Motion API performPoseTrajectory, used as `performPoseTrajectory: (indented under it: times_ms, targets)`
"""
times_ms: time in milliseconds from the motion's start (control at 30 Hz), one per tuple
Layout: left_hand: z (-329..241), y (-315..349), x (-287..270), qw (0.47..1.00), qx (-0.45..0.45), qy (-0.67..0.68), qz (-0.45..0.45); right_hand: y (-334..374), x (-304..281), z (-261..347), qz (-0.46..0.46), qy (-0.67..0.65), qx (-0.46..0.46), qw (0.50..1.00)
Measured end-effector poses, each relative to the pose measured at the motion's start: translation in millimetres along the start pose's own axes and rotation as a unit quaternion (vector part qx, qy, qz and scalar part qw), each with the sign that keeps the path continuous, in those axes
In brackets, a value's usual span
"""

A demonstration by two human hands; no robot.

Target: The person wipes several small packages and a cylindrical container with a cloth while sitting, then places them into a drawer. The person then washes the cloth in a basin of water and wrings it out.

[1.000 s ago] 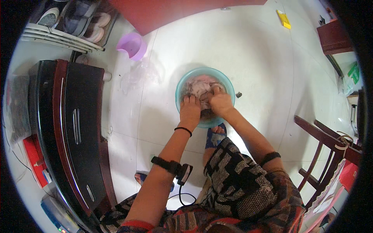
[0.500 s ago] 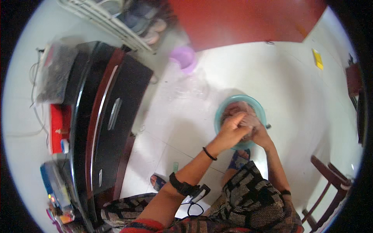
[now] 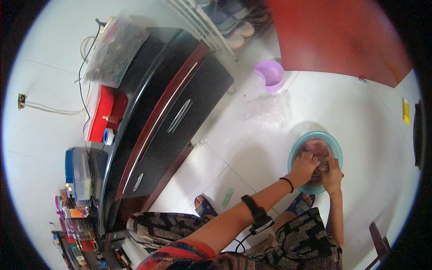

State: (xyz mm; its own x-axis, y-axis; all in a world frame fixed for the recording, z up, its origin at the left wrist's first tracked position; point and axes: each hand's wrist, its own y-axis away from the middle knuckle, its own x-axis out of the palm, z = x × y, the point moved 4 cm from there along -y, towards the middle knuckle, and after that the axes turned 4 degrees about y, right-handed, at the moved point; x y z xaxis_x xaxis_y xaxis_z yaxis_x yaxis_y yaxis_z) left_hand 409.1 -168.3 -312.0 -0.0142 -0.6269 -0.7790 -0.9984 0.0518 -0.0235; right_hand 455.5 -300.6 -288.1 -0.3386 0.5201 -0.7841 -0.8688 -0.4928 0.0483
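A round teal basin [image 3: 338,146] stands on the floor in front of my feet. Inside it lies a wet-looking pinkish-brown bundle [image 3: 315,145], darker where my hands are; I cannot make out its kind, though it looks like cloth. My left hand [image 3: 304,166] reaches in from the left, its fingers curled over the dark part of the bundle. On the right, my right hand [image 3: 332,176] grips the same dark part near the basin's right wall. Both sets of fingertips are partly hidden in the bundle.
A black cabinet [image 3: 182,130] runs along the left, with boxes on top. Beyond the basin are a clear plastic bag [image 3: 267,109] and a purple tub [image 3: 271,75]. A shoe rack [image 3: 202,22] stands at the back beside a red door [image 3: 333,40]. Dark wooden furniture [image 3: 380,240] is at lower right.
The view has shifted, so the room and basin appear farther right and lower. My hands, earlier close together over the bundle, are now lower in the basin and slightly apart.
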Motion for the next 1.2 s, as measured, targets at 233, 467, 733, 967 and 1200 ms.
performPoseTrajectory:
  times_ms: [233,467,733,967,1200]
  targets:
    - [19.4,-1.3,39.0,0.990,-0.045,-0.117,0.060,-4.9,58.3,-11.4,0.144,0.319,-0.020,0.936]
    - [-29.1,-19.6,-46.3,0.963,-0.050,0.260,-0.056,6.7,13.8,1.7,0.113,0.054,0.072,0.990]
    - [-46.0,-9.5,-52.0,0.595,-0.165,0.786,0.022,16.1,7.3,-14.0,-0.074,0.011,-0.204,0.976]
    - [5.4,-6.8,-42.5,0.921,-0.089,0.373,-0.072,18.7,-5.1,-26.2,-0.072,-0.382,0.033,0.921]
    - [1.4,-12.2,-14.6,0.905,-0.030,0.417,0.082,4.9,-7.6,-14.0,0.073,-0.567,0.036,0.820]
